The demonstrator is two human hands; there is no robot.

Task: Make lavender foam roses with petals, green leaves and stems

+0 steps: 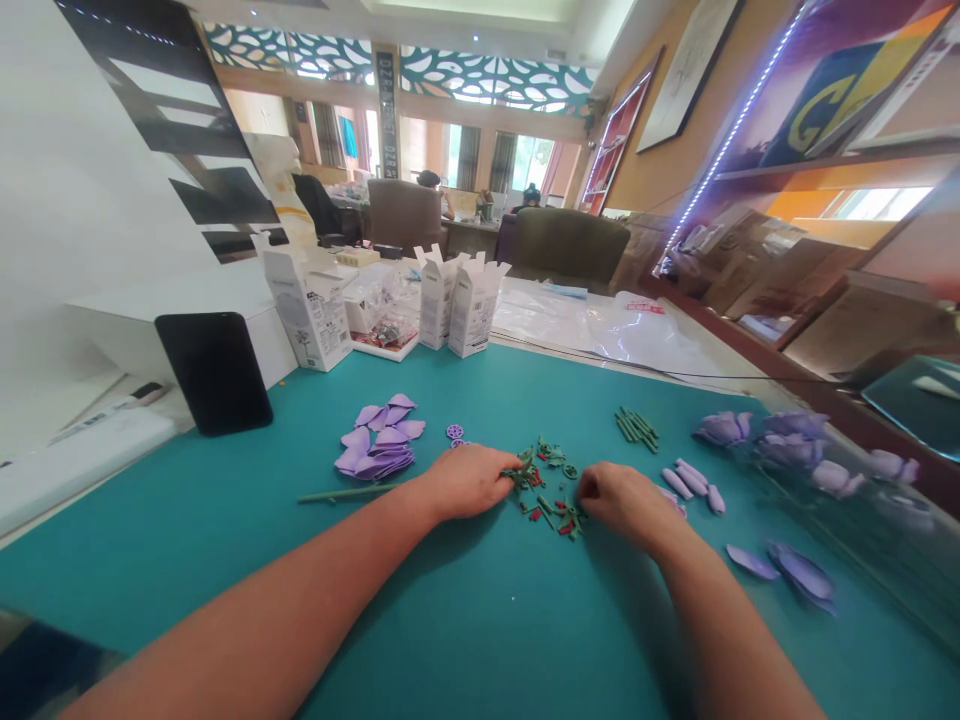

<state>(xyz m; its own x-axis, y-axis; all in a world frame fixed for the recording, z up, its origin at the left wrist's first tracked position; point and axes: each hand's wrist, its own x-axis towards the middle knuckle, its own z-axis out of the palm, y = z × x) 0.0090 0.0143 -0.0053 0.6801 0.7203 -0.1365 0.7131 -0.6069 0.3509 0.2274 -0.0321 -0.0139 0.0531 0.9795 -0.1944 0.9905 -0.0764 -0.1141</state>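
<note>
Two human arms, seen from the wearer's viewpoint: we distinguish a left forearm (277,595) and a right forearm (724,610), both bare along their visible length, broad toward the lower edge of the view and tapering smoothly to narrower, bare wrists. We note the bare left hand (472,482) and right hand (621,500), their backs rounded, their fingernails too blurred to make out.

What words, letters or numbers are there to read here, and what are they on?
"G": big yellow letter on the blue panel on the right-hand shelf; what follows is unclear.
"DZ", probably: sideways on the dark pillar; the rest is blurred.
Too small to read: print on the white boxes.
Too blurred: red print on the clear plastic.
No readable numbers.
</note>
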